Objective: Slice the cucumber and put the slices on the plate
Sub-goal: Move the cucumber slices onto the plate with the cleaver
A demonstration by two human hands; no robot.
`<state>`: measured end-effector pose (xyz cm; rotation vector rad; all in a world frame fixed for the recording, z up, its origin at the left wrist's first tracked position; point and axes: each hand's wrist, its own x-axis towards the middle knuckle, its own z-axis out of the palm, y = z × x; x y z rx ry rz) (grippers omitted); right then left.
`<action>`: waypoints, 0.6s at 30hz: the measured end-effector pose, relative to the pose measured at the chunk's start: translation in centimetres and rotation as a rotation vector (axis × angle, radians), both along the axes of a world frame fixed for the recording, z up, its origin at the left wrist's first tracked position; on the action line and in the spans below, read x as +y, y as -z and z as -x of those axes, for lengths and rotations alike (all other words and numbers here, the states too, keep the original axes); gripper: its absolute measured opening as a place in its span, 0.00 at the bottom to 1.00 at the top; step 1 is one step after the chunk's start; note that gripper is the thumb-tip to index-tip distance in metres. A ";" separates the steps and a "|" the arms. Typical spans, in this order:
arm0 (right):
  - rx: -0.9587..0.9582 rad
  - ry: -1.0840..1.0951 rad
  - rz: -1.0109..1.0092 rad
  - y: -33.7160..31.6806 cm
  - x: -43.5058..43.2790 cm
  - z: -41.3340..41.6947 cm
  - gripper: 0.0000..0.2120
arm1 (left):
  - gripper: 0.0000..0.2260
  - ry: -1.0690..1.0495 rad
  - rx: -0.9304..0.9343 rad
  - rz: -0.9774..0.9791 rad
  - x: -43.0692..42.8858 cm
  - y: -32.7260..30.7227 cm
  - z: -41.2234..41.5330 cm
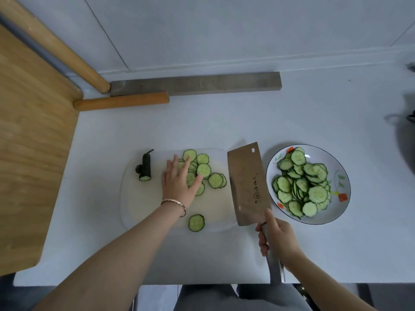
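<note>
Several cucumber slices (204,169) lie in a loose heap on the white cutting board (139,198). My left hand (179,181) rests flat on the heap's left side with straight fingers. One lone slice (196,222) sits near the board's front edge. The dark cucumber end stub (145,168) lies at the board's left. My right hand (277,237) grips the handle of a cleaver (247,182), whose broad blade lies tilted over the board's right edge. The flowered plate (339,176) to the right holds a pile of slices (302,182).
A wooden board (31,135) covers the table's left side. A grey bar (195,83) and a wooden stick (122,101) lie along the back wall. A dark object (407,140) sits at the right edge. The table's front edge runs just behind my forearms.
</note>
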<state>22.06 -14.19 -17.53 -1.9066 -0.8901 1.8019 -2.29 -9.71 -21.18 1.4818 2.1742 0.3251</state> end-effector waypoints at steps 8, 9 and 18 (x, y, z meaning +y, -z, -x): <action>0.079 -0.007 0.036 1.1 -0.6 0.4 0.25 | 0.26 -0.055 0.030 0.027 0.1 0.2 -1.0; 0.087 -0.004 0.042 1.1 -0.6 0.4 0.25 | 0.26 -0.058 0.030 0.030 0.1 0.1 -1.1; 0.162 -0.043 0.066 0.6 0.8 3.0 0.24 | 0.27 -0.016 0.067 0.139 0.1 0.1 -1.5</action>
